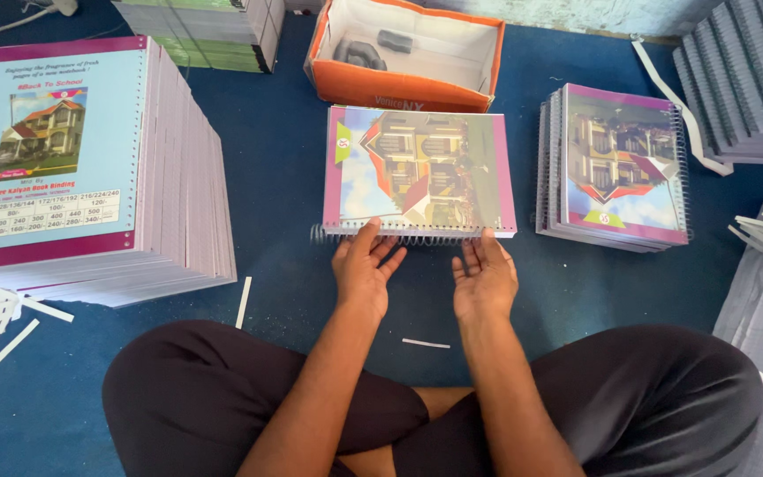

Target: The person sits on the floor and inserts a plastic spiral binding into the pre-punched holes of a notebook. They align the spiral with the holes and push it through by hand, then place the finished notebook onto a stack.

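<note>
Head view, looking down past my crossed legs onto a blue floor covering (284, 177). At top centre stands an orange cardboard box (399, 87), open, lined in white, holding two dark grey objects (359, 53) whose kind I cannot make out. Directly below it lies a notebook (419, 170) with a house picture on its cover and a wire spiral (381, 236) along its near edge. My left hand (362, 269) rests with fingertips touching the spiral near its left end, fingers spread and loosely extended, clamped on nothing. My right hand (484, 278) lies palm partly upward just beside the spiral's right end, fingers apart and relaxed; whether its tips touch the wire I cannot tell. A short stack of bound notebooks (615, 168) sits to the right, a tall stack of unbound books (90, 168) to the left. Further stacks at top and right are cut off by the frame. White paper strips (245, 302) lie scattered on the floor.
</note>
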